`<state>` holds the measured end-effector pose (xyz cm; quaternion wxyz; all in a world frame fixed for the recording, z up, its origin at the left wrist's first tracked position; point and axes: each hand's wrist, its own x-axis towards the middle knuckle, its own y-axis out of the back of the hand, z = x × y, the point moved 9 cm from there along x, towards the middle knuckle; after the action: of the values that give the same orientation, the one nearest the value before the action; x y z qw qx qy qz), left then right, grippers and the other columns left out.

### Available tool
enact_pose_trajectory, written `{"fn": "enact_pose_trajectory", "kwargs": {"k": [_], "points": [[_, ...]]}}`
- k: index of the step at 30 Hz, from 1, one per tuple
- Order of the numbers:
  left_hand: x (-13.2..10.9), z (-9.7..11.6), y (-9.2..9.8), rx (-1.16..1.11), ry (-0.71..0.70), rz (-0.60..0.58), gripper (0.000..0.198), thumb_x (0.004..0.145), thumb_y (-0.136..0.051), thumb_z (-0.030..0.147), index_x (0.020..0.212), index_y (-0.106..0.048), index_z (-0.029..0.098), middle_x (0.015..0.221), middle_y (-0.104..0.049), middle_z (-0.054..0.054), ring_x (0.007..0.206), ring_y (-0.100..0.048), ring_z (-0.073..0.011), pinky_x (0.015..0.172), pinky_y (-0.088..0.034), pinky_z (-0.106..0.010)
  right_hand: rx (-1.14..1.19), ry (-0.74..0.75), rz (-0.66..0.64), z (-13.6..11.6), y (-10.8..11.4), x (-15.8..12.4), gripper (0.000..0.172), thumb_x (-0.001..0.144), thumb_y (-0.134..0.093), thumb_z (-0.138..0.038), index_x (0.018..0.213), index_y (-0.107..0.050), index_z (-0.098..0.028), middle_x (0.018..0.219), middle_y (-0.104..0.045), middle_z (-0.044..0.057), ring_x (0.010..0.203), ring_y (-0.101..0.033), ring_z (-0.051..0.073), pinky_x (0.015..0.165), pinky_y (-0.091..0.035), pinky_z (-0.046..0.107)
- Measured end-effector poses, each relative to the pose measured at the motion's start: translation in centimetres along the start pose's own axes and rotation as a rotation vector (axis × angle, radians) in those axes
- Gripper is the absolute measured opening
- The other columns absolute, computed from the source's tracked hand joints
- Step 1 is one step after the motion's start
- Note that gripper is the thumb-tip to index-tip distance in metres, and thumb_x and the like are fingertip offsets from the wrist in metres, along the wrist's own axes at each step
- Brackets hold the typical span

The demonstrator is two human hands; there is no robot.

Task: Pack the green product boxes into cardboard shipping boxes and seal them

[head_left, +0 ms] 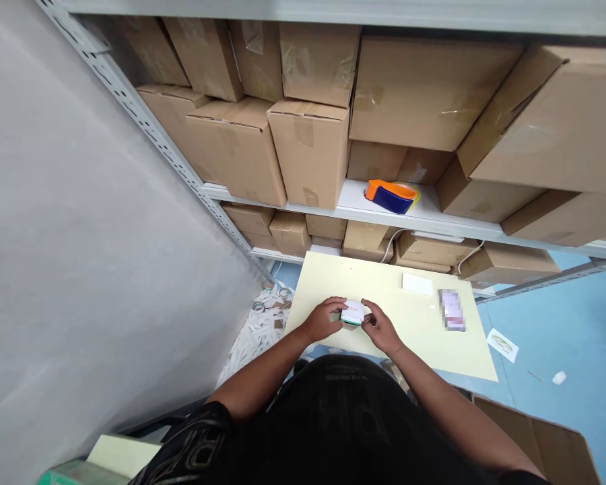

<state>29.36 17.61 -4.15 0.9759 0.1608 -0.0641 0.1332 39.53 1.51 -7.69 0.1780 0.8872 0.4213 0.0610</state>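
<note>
Between my two hands is a small white box with a green lower edge, held just over the pale yellow table. My left hand grips its left side, thumb and fingers bent around it. On the opposite side, my right hand pinches the box near its right edge. The print on its top is too small to read. To the right on the table lie a flat white box and a phone with a blurred screen.
The yellow table stands before a shelf rack stacked with cardboard boxes. Orange and blue tape rolls sit on the middle shelf. White paper scraps cover the floor at left. An open carton is at lower right.
</note>
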Motion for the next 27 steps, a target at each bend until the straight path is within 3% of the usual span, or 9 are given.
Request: {"fn": "enact_pose_trajectory", "kwargs": {"k": [5,11,14,18,21,25,27], "points": [[-0.7,-0.2,0.2,0.19,-0.023,0.004,0.034,0.084,-0.075,0.021,0.117,-0.073,0.021,0.137,-0.065,-0.011,0.124,-0.063,-0.025,0.11,-0.053,-0.044,-0.079,0.094,-0.019,-0.8,-0.1,-0.5,0.052,0.089,-0.065,-0.034,0.14,-0.059,-0.031,0.158,-0.047,0.011,0.087,-0.068,0.016,0.087,-0.061,0.04],[-0.3,1.1,0.0,0.321,-0.044,-0.002,0.028,0.095,-0.066,0.028,0.122,-0.072,0.023,0.132,-0.068,-0.009,0.124,-0.061,-0.0238,0.112,-0.049,-0.044,-0.216,0.084,0.004,-1.9,0.1,-0.3,0.047,0.094,-0.06,-0.043,0.139,-0.062,-0.029,0.158,-0.048,0.013,0.085,-0.069,0.018,0.092,-0.061,0.044],[-0.1,1.0,-0.4,0.35,-0.019,-0.065,0.02,0.095,-0.065,0.027,0.111,-0.076,0.023,0.129,-0.068,-0.009,0.123,-0.059,-0.0254,0.112,-0.047,-0.045,-0.222,0.057,-0.008,-2.0,-0.2,-0.1,0.047,0.093,-0.06,-0.04,0.138,-0.062,-0.029,0.158,-0.047,0.013,0.086,-0.069,0.019,0.094,-0.06,0.045],[-0.2,0.7,-0.7,0.335,0.005,-0.112,0.013,0.089,-0.07,0.025,0.099,-0.078,0.024,0.126,-0.067,-0.009,0.124,-0.057,-0.0283,0.111,-0.046,-0.048,-0.167,0.001,0.01,-1.4,-0.4,0.0,0.044,0.089,-0.059,-0.033,0.132,-0.059,-0.028,0.153,-0.048,0.012,0.087,-0.065,0.019,0.082,-0.061,0.043],[-0.6,0.9,-0.9,0.267,0.004,-0.123,0.021,0.084,-0.075,0.024,0.104,-0.075,0.023,0.133,-0.062,-0.011,0.126,-0.057,-0.0282,0.113,-0.046,-0.047,-0.129,-0.027,0.013,-1.2,-0.6,-0.2,0.049,0.084,-0.063,-0.031,0.132,-0.053,-0.029,0.15,-0.049,0.011,0.091,-0.065,0.02,0.079,-0.06,0.042],[-1.2,0.8,-0.9,0.238,0.035,-0.088,0.047,0.078,-0.077,0.02,0.123,-0.063,0.024,0.142,-0.053,-0.012,0.127,-0.057,-0.0284,0.107,-0.051,-0.045,-0.093,-0.167,0.027,0.4,-0.3,-0.9,0.075,0.077,-0.067,-0.03,0.147,-0.037,-0.028,0.117,-0.068,0.007,0.097,-0.068,0.023,0.086,-0.058,0.042],[-1.4,0.3,-0.9,0.237,0.062,-0.046,0.056,0.077,-0.076,0.02,0.129,-0.057,0.024,0.144,-0.05,-0.013,0.127,-0.056,-0.0286,0.102,-0.054,-0.044,-0.082,-0.236,0.042,1.6,-0.3,-1.4,0.075,0.077,-0.066,-0.03,0.146,-0.038,-0.027,0.111,-0.069,0.006,0.099,-0.069,0.023,0.088,-0.057,0.041]]}}
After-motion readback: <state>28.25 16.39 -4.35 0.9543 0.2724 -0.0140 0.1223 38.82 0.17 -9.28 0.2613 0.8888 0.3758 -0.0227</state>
